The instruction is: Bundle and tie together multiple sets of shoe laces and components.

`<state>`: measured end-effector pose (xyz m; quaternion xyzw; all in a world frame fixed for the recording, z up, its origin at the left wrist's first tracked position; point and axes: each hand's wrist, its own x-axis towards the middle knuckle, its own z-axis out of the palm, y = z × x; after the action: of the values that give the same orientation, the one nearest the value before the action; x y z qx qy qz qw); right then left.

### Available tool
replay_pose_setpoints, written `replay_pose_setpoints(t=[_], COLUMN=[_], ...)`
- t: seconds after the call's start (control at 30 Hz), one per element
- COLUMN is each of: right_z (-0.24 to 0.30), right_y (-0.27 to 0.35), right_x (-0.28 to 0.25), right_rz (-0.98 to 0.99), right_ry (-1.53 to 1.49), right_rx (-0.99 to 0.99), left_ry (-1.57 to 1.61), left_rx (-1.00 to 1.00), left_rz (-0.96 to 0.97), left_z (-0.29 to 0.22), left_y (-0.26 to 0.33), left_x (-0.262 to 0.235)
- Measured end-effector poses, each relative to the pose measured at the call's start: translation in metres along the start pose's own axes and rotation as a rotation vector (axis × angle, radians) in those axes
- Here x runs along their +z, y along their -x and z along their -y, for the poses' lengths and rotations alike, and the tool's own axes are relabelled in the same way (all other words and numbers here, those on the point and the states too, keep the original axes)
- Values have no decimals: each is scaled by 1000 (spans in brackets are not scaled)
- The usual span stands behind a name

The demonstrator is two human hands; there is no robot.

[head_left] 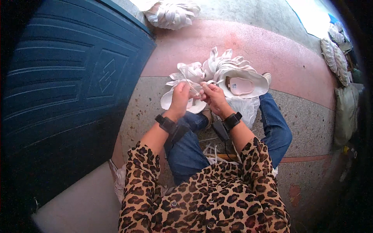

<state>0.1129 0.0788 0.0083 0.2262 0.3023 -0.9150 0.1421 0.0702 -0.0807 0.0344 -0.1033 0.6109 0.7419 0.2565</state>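
My left hand is closed in a pinch on a thin white cord, in front of my knees. Close by on its right, my right hand has its fingers pinched together, apparently on the same cord; its exact grip is too small to make out. Beneath both hands lies a white brimmed hat, partly hidden by my fingers. To the right, another white hat rests with its hollow crown up, a pinkish lining and a small label inside. It leans against a fanned stack of white hats.
A dark blue panelled door stands at left. Far ahead sits a white bundle. White plastic lies under the right hat. White strips hang near my lap. More white bundles and a greyish sack line the right side.
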Motion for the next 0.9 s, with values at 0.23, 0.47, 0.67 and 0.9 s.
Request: replay_pose_setpoints(t=[0.23,0.47,0.67,0.9], right_z=[-18,-32,-36,-20], right_y=[-4,-8,-11,-21], right_x=[-17,-30,-47,-50], right_rz=[21,-10,0,-47], right_ry=[-19,-170,-67,774], right_rx=[16,-47,-35,-76], left_ry=[-685,-1094,-798,-455], left_rx=[-53,160,6,-78], left_rz=[-129,-52,-141,120], left_z=[5,43,42,13], left_y=[-28,-75,-78,-37], left_x=[4,-25,-33,-8])
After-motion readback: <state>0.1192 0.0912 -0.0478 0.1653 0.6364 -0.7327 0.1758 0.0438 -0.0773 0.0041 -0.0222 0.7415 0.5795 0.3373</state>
